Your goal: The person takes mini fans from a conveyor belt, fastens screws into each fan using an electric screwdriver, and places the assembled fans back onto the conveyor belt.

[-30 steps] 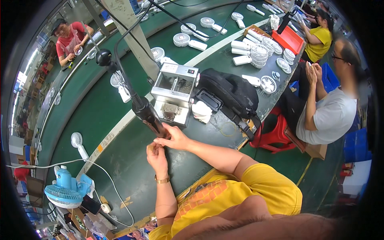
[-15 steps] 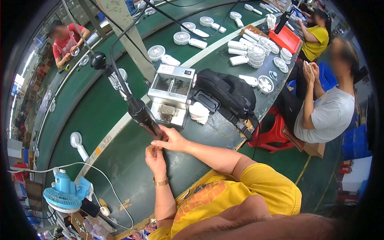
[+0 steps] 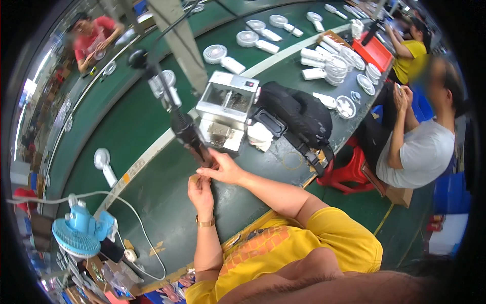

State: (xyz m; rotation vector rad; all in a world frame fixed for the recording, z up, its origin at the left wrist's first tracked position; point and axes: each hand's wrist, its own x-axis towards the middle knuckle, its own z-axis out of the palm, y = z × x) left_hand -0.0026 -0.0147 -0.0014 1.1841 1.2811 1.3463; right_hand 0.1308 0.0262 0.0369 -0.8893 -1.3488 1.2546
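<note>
Head camera: A person in a yellow shirt (image 3: 283, 243) works at a dark green bench (image 3: 167, 205), the right hand (image 3: 226, 168) wrapped around the lower end of a dark, pen-shaped power tool (image 3: 188, 134) that hangs at a tilt above the near side of the work surface. Just below it, the left hand (image 3: 201, 191) is raised to the tool's lower end, fingers bunched; whether they close on anything cannot be told. A gold-toned band (image 3: 205, 223) circles the left wrist.

Just beyond the hands, to the right of the tool, stands a silver machine (image 3: 226, 109) with a clear window on top. Beside it on the right lie a crumpled white cloth (image 3: 259, 137) and a black bag (image 3: 298, 114). Farther right, white fan parts (image 3: 336, 68) are stacked near an orange-red tray (image 3: 374, 53).

At left, a white handheld fan (image 3: 104, 162) lies on a green conveyor belt (image 3: 136, 119), with more fans along its far stretch. A light-blue desk fan (image 3: 76, 233) stands at near left beside a white cable (image 3: 137, 215).

At right, a co-worker in a pale shirt (image 3: 420, 154) sits on a red stool (image 3: 347, 172), both hands raised close together; across the belt at far left, another in red (image 3: 98, 38) bends over a small item.
</note>
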